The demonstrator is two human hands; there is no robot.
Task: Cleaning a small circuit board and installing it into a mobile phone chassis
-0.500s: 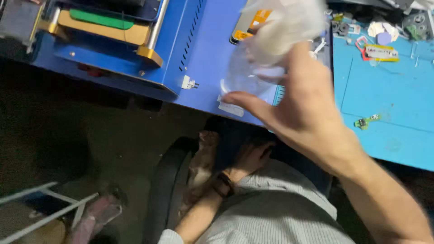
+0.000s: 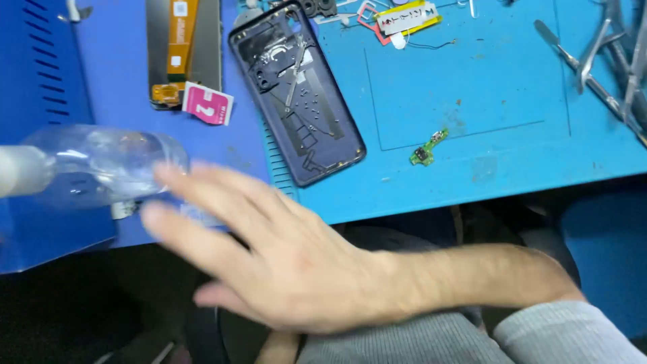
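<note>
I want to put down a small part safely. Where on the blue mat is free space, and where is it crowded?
The blue mat is bare between the phone back cover and the metal tools, above the small green circuit board. A thin strip along the front edge below that board is free too. It is crowded at the top edge and the right corner. The right hand reaches toward the clear bottle.

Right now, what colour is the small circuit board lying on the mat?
Green, with a few dark parts; the small circuit board shows best in the head view, on the blue mat.
</note>
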